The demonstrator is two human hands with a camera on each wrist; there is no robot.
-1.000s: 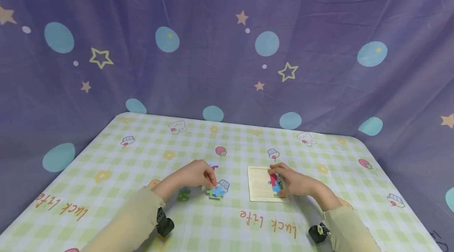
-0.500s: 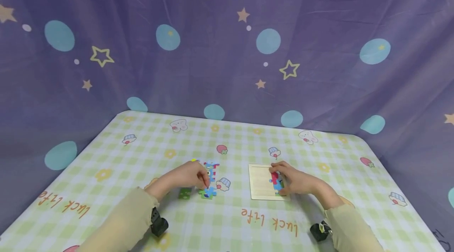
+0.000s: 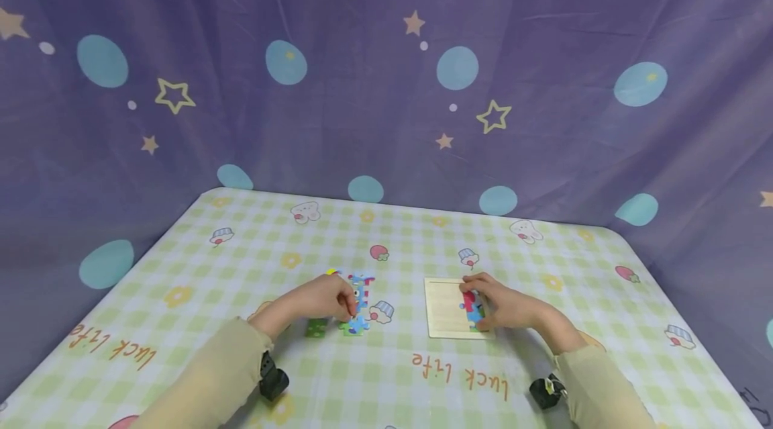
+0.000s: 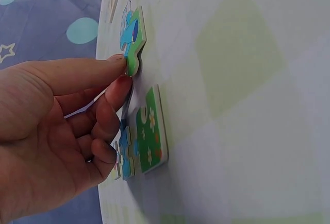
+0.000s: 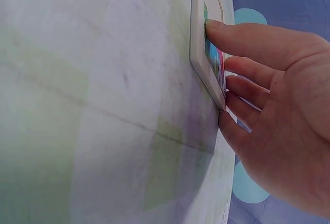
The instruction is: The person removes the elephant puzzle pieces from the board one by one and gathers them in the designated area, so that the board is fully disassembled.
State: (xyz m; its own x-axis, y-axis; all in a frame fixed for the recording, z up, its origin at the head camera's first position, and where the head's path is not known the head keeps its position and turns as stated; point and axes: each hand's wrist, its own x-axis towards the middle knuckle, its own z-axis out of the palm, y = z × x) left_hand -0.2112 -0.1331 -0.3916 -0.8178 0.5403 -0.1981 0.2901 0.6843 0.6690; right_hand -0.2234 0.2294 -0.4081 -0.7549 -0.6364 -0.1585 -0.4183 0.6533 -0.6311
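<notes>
Between thumb and index finger, my left hand (image 3: pixel 323 298) pinches a blue-and-green jigsaw piece (image 4: pixel 135 41), close over the table. Just beyond it in the head view lie blue jigsaw pieces (image 3: pixel 362 288) with red bits. A green piece with white daisies (image 4: pixel 149 134) lies flat beneath the left hand. My right hand (image 3: pixel 501 305) is at the right end of a shallow wooden puzzle tray (image 3: pixel 443 311). Its thumb presses on the red-and-blue pieces (image 3: pixel 469 308) set there, while its other fingertips touch the tray's edge. The hand covers part of those pieces.
A yellow bit of another piece (image 3: pixel 333 272) shows behind the left hand. A checked cloth (image 3: pixel 290 375) with printed cupcakes and flowers covers the table. Behind the far table edge hangs a purple curtain (image 3: pixel 374 113).
My left hand has shifted left with the pinched jigsaw piece, bringing it near the other blue pieces and uncovering more of them. The right hand has stayed on the tray.
</notes>
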